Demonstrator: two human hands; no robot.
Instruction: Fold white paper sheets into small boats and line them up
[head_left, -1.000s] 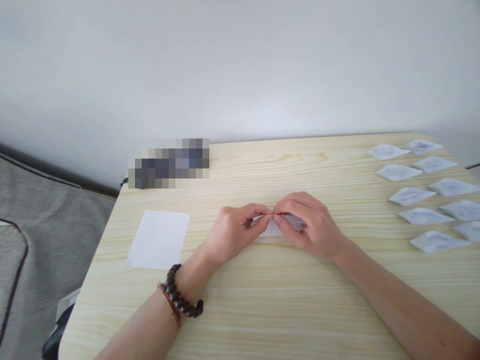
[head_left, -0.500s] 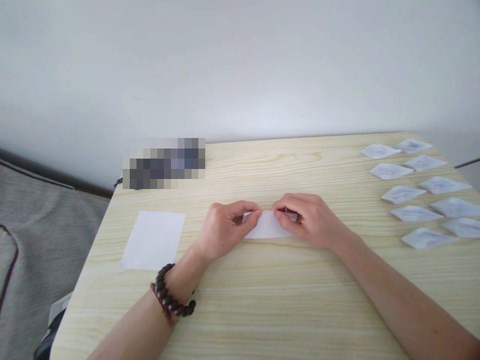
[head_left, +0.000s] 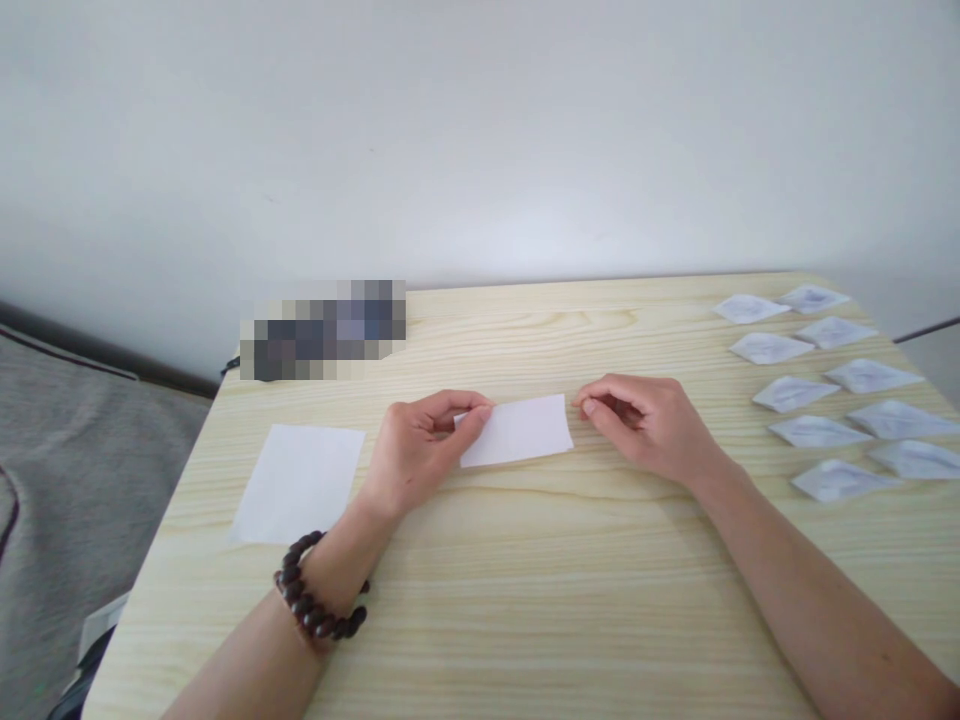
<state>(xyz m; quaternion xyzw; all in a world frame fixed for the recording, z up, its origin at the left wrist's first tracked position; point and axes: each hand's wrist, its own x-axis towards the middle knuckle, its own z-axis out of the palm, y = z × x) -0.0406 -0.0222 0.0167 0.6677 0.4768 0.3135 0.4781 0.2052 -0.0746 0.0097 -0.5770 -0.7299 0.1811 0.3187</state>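
Note:
My left hand (head_left: 427, 440) pinches the upper left edge of a folded white paper (head_left: 517, 430), a narrow rectangle tilted slightly up to the right. Just beyond the paper's right end is my right hand (head_left: 637, 420), apart from it, thumb and fingertip pressed together with nothing visible in them. A flat white square sheet (head_left: 300, 485) lies left of my left hand. Dark beads (head_left: 319, 600) circle my left wrist.
Several folded white paper boats (head_left: 817, 430) stand in two columns on the right of the pale wooden table (head_left: 525, 600). A blurred-out dark object (head_left: 322, 335) lies at the back left. Behind the table rises a white wall (head_left: 480, 140); grey fabric (head_left: 90, 480) is at the left.
My right hand has let go of the folded paper and moved right. My left hand has shifted left with the paper, which now tilts up at its right end.

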